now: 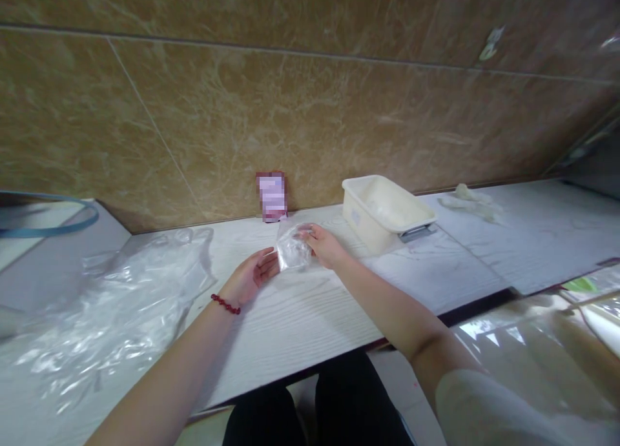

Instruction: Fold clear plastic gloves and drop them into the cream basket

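Left hand lies open, palm up, just left of the small clear plastic bag — right hand pinches the bag's right edge above the worktop.

Cream tub beside crumpled plastic sheet.

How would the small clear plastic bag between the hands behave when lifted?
The small clear bag looks thin and crinkled, so probably floppy and light. Its glossy film may slip in the right hand; the left hand lies open beside it.
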Demonstrator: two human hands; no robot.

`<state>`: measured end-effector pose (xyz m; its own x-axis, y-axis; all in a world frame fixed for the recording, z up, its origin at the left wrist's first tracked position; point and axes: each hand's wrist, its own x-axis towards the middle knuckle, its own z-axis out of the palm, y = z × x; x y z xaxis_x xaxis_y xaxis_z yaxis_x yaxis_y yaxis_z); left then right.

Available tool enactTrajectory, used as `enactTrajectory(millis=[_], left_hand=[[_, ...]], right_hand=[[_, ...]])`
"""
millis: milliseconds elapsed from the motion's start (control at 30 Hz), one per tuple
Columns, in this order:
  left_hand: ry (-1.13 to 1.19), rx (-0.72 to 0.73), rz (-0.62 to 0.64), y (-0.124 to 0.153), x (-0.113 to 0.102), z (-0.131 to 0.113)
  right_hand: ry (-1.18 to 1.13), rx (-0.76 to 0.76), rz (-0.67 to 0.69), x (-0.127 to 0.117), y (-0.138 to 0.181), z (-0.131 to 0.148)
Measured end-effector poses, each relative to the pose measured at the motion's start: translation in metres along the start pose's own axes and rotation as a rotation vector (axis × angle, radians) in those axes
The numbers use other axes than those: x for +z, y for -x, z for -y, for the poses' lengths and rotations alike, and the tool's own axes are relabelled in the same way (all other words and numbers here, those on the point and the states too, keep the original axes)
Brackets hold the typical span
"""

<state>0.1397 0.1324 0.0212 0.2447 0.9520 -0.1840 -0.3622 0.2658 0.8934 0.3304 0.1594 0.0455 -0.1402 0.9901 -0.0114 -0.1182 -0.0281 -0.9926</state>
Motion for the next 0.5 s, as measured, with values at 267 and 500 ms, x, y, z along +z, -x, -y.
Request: enactTrajectory(millis=[267, 500], left_hand=[[0.099, -0.091, 0.067, 0.001, -0.004, 0.0], [0.1, -0.108, 0.061, -0.001, -0.007, 0.003]], right_hand=[[0.119, -0.274, -0.163, -0.101, 0.003, 0.109], [0.588, -0.242, -0.284, -0.176, -0.002, 0.16]])
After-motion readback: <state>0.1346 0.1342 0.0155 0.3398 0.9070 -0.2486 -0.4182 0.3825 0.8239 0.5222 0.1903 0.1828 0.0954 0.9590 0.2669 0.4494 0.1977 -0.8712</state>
